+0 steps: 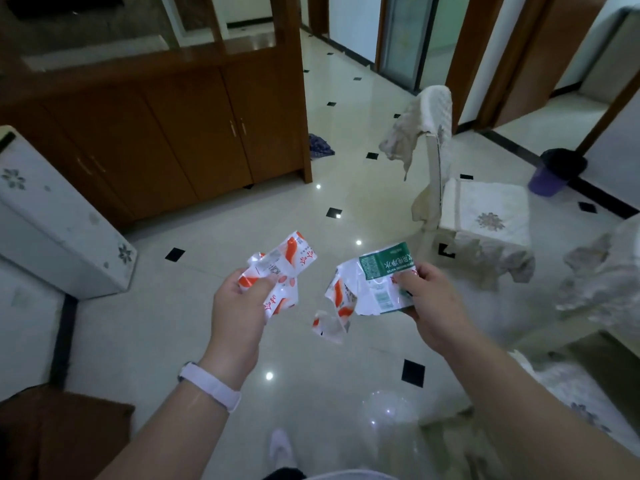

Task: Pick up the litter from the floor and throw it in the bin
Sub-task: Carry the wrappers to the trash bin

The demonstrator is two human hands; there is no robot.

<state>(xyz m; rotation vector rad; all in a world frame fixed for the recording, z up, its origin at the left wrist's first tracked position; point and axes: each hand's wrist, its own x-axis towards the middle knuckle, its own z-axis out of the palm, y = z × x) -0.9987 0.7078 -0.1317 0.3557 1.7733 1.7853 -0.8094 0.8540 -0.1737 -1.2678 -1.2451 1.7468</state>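
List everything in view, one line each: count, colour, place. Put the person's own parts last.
crumpled wrapper: one, red and white, in the left hand
label: one, green and white, in the right hand
torn wrapper: one, red and white, hanging beside the label
bin: one, purple with black liner, far right by the wall
cabinet: one, brown wood, upper left
covered chair: one, cream, right of centre
white unit: one, flower marks, left edge
cloth: one, blue, on the floor by the cabinet's corner
floor: pale tiles, black diamond insets
wristband: one, white, left wrist
left hand: grips the crumpled wrapper
right hand: pinches the label
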